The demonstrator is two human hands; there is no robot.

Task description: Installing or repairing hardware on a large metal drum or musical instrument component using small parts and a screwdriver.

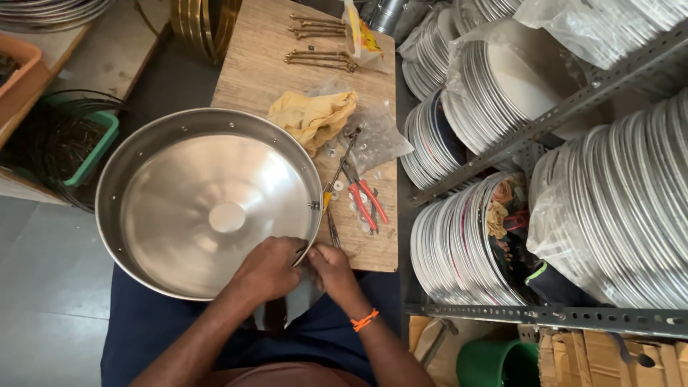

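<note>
Both hands meet at the near rim of the steel bowl: left hand pinches the rim, right hand grip unclear; red-handled pliers lie right on the desk.

Both hands meet low and centre
Left hand curled knuckles-up; right hand closed beside it, fingertips touching, forearms converging.

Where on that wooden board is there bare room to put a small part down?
The wooden board is bare at its upper left, between the brass rods and the steel bowl. It is crowded right of the bowl: yellow cloth, plastic bag, red-handled pliers, loose washers.
</note>
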